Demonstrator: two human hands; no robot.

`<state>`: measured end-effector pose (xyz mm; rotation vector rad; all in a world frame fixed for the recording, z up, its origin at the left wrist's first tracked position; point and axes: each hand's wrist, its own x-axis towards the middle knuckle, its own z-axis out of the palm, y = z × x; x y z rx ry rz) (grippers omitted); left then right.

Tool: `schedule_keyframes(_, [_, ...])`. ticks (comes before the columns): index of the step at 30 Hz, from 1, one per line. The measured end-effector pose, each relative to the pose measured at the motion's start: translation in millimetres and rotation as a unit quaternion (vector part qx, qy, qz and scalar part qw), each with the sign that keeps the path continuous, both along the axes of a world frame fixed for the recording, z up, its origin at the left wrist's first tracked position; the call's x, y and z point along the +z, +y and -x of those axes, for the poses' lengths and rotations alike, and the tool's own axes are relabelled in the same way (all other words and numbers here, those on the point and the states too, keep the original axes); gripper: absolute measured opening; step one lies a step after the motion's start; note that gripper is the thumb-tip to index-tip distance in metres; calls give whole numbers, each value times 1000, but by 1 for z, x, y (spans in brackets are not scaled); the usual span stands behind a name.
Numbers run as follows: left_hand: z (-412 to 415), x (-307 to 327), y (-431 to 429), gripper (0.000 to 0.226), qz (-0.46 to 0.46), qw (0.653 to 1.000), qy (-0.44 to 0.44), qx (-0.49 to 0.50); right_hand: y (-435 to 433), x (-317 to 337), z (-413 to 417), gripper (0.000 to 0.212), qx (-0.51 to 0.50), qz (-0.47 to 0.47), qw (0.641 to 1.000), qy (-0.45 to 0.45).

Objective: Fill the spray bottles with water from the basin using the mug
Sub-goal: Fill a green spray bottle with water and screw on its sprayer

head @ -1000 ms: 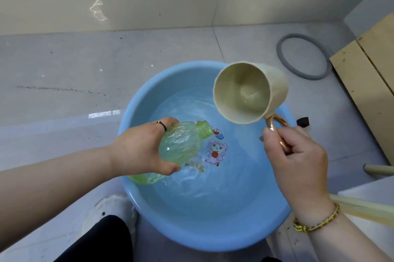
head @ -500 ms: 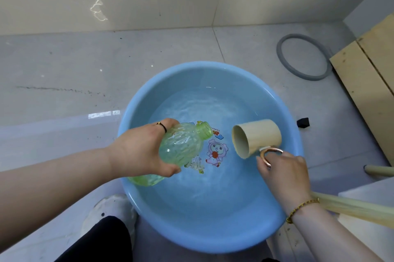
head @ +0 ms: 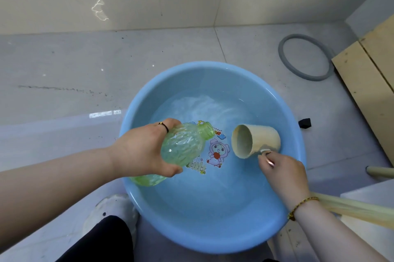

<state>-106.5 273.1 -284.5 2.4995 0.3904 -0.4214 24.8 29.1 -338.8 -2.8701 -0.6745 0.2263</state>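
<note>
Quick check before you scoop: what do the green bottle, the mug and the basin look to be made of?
Green bottle: thin clear-tinted plastic, glossy; ribbed wall shows through. Mug: matte beige, likely plastic or a fibre composite, speckled look; its handle under the right hand looks shiny metallic. Basin: smooth blue moulded plastic, soft sheen, cartoon print on its bottom. The left hand holds the bottle.

One head-worn camera looks steeply down, close over the basin [head: 213, 238] on the floor [head: 64, 69].
</note>
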Motion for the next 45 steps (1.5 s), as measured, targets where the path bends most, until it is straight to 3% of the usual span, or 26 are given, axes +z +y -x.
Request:
schedule_keyframes(4, [0,-2,1,87,0,1000,-6,-6,0,11,2,45,-96,-153,977,111])
schedule_keyframes(12, [4,-4,2,99,9,1000,-17,-2,24,57,24,57,-92,-307,945,67])
schedule_keyframes(15, [5,-4,2,91,11,1000,-19,8,28,71,30,62,-60,-339,938,35])
schedule_keyframes(23, [6,-5,2,99,27,999,-27,6,32,76,38,50,45,-295,951,-82])
schedule_keyframes(27, [5,-4,1,90,23,999,-24,11,34,77,39,45,86,-272,948,-143])
schedule_keyframes(30, [6,-4,2,99,23,999,-25,6,33,75,38,44,100,-255,945,-179])
schedule_keyframes(45, [5,-3,1,88,23,999,-18,14,31,71,37,42,131,-231,936,-229])
